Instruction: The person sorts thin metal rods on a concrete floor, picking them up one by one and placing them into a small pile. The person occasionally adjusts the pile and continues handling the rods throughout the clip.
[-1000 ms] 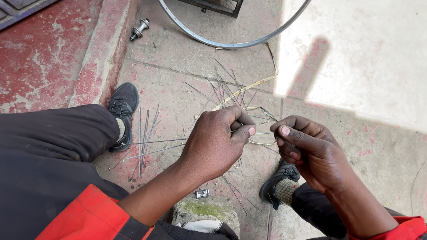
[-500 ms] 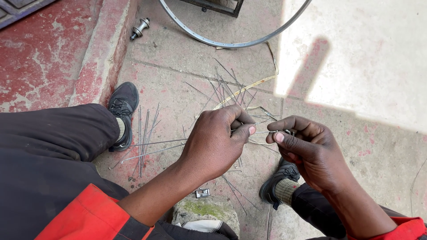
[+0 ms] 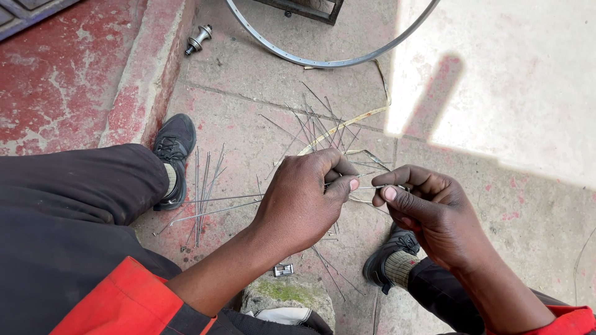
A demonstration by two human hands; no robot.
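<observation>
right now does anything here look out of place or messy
Yes: loose spokes lie scattered across the concrete ground, some crossed in a heap. A hub lies alone by the red step, apart from the bare rim.

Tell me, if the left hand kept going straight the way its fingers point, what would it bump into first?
The left hand points rightward along the thin spoke that both hands pinch. Going straight on, it would probably meet the fingertips of the right hand first, as they look level with it, though depth is hard to judge.
</observation>
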